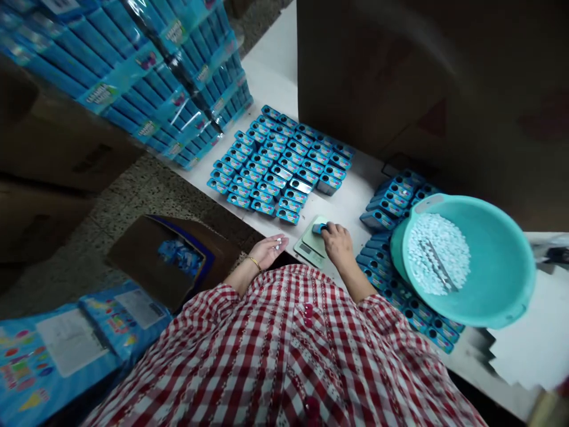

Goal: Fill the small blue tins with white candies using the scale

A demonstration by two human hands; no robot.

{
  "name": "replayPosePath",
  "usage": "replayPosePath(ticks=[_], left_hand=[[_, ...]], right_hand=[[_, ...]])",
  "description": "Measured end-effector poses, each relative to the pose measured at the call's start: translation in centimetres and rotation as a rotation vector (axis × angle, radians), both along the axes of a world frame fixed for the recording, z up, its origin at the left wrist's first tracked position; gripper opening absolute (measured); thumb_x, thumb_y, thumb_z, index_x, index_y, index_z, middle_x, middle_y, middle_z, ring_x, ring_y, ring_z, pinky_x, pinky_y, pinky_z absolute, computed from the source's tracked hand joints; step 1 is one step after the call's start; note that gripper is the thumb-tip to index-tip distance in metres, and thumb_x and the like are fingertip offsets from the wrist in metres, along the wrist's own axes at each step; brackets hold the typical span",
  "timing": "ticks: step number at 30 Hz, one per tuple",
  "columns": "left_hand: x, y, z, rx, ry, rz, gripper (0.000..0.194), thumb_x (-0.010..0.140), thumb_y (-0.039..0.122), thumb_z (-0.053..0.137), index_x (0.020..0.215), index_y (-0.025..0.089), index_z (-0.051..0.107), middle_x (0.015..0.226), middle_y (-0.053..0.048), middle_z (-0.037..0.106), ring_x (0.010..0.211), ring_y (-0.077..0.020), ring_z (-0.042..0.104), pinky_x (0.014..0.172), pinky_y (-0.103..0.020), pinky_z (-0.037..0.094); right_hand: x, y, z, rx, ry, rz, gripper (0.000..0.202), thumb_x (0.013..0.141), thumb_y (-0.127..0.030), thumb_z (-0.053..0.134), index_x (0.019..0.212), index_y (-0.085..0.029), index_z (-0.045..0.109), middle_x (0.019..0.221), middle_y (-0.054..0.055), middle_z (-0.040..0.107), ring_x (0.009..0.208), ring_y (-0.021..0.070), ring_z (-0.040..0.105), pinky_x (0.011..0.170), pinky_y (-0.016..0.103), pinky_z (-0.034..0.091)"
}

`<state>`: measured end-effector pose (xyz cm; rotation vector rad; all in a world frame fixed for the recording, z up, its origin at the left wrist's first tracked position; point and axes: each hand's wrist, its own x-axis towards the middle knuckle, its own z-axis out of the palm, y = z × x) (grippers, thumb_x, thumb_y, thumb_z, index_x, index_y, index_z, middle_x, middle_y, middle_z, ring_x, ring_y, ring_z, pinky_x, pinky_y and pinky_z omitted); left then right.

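Note:
My right hand [338, 244] grips a small blue box [318, 228] at the top of a pale digital scale [306, 248]. To the left of the scale, my left hand [265, 252] is turned palm up with its fingers loosely curled. A few small white pellets [278, 242] lie at its fingers. Beyond the scale stand rows of small blue boxes [271, 160] with round dark holes in their tops. Right of my right hand, a turquoise tub [498, 261] holds many white pellets [438, 237] and a dark strip-like tool [438, 267].
More blue boxes [391, 196] are packed around the tub's left side. A tall stack of wrapped blue packs [133, 77] stands at the back left. An open carton [133, 249] and blue printed bags [57, 350] lie at lower left. A large dark cardboard box [400, 77] borders the table's back.

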<state>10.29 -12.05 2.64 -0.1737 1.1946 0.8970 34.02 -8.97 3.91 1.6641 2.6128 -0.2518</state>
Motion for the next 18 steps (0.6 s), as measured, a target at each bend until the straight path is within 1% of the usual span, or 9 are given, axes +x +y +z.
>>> replayPosePath(ticks=[3,5,6,7,9,11,13,15,18], left_hand=[[0.3,-0.3,0.2,-0.012,-0.011,-0.015,0.032,0.074,-0.006,0.05,0.1,0.007,0.064,0.079,-0.011,0.069,0.077,-0.0139,0.067,0.076,-0.023,0.053],[0.6,-0.6,0.3,-0.022,-0.033,-0.043,0.029,0.077,-0.004,0.048,0.098,0.006,0.064,0.08,-0.012,0.069,0.077,-0.0144,0.067,0.076,-0.024,0.053],[0.8,-0.7,0.3,-0.037,-0.053,-0.065,0.026,0.079,-0.002,0.047,0.097,0.006,0.064,0.08,-0.012,0.069,0.076,-0.0149,0.067,0.075,-0.024,0.053],[1.2,-0.8,0.3,-0.056,-0.081,-0.092,0.024,0.082,0.001,0.044,0.095,0.005,0.064,0.08,-0.013,0.069,0.075,-0.0155,0.067,0.074,-0.025,0.052],[2.0,-1.1,0.2,-0.102,-0.163,-0.154,0.025,0.088,0.01,0.04,0.094,0.005,0.064,0.074,-0.012,0.068,0.068,-0.0157,0.066,0.069,-0.026,0.052],[2.7,-1.4,-0.1,-0.147,-0.263,-0.213,0.031,0.093,0.02,0.037,0.096,0.005,0.064,0.068,-0.01,0.066,0.061,-0.0157,0.064,0.066,-0.028,0.052],[3.1,-1.8,-0.3,-0.182,-0.335,-0.25,0.037,0.094,0.029,0.034,0.102,0.007,0.063,0.069,-0.009,0.067,0.061,-0.0171,0.064,0.068,-0.031,0.052],[3.2,-2.3,-0.3,-0.192,-0.371,-0.258,0.042,0.095,0.034,0.031,0.108,0.008,0.062,0.077,-0.011,0.069,0.069,-0.0198,0.067,0.074,-0.034,0.051],[2.9,-2.7,0.1,-0.195,-0.369,-0.238,0.043,0.095,0.033,0.029,0.114,0.01,0.06,0.087,-0.012,0.069,0.077,-0.0209,0.068,0.078,-0.035,0.051]], right_hand=[[0.5,-0.9,0.1,0.01,0.11,-0.065,0.027,0.09,-0.025,0.044,0.111,-0.021,0.061,0.12,0.012,0.057,0.102,0.0258,0.048,0.085,0.04,0.04],[0.6,-2.1,0.9,-0.001,0.204,-0.11,0.03,0.092,-0.031,0.043,0.114,-0.02,0.06,0.119,0.012,0.057,0.104,0.0258,0.049,0.088,0.041,0.04],[0.3,-2.7,1.4,-0.033,0.258,-0.1,0.031,0.092,-0.032,0.042,0.114,-0.019,0.06,0.118,0.012,0.058,0.105,0.0253,0.05,0.089,0.04,0.041],[-0.3,-3.3,1.8,-0.085,0.312,-0.065,0.031,0.093,-0.032,0.041,0.114,-0.019,0.06,0.117,0.012,0.058,0.105,0.0243,0.05,0.09,0.039,0.041],[-2.2,-4.2,2.1,-0.231,0.396,0.055,0.031,0.093,-0.032,0.042,0.116,-0.02,0.059,0.116,0.012,0.058,0.105,0.0223,0.052,0.091,0.037,0.043],[-4.2,-4.8,1.9,-0.385,0.395,0.155,0.032,0.092,-0.03,0.045,0.119,-0.018,0.058,0.113,0.013,0.057,0.103,0.0217,0.053,0.088,0.035,0.046],[-5.7,-5.1,1.4,-0.487,0.345,0.197,0.032,0.091,-0.027,0.047,0.118,-0.015,0.058,0.11,0.014,0.057,0.1,0.0219,0.054,0.083,0.035,0.048],[-6.4,-5.4,1.0,-0.533,0.335,0.221,0.029,0.091,-0.025,0.046,0.114,-0.014,0.06,0.111,0.015,0.056,0.102,0.0219,0.054,0.082,0.034,0.049],[-6.6,-5.7,0.7,-0.551,0.397,0.266,0.024,0.091,-0.02,0.045,0.107,-0.016,0.063,0.113,0.013,0.056,0.105,0.0199,0.053,0.085,0.032,0.047]])
